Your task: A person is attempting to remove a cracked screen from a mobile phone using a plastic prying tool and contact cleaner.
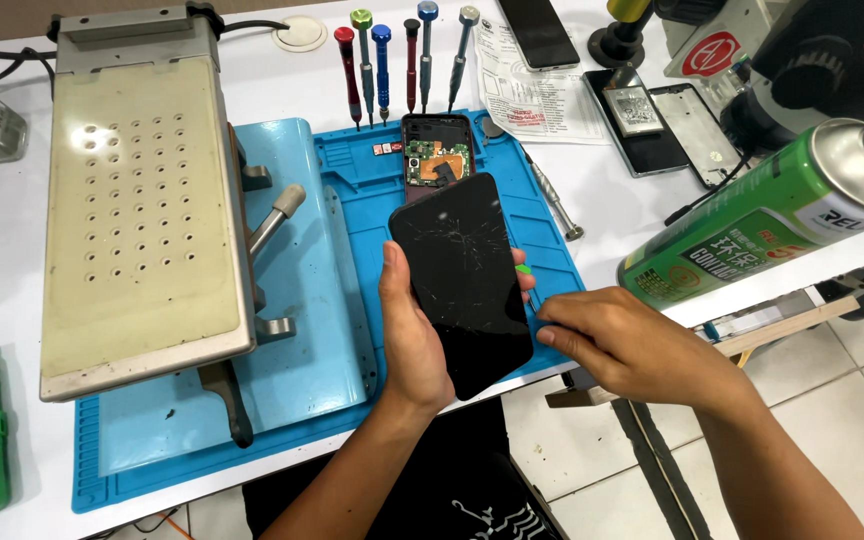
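You had the cracked phone screen (464,280) cradled in your left hand (414,335), fingers curled round its edges, held just above the blue work mat (302,330). Your right hand (607,345) had its fingertips pinched together at the screen's right edge, near something small and green (523,269). Best bet there, I'd say: go slow, keep any pry shallow, support the glass so it doesn't shatter more.
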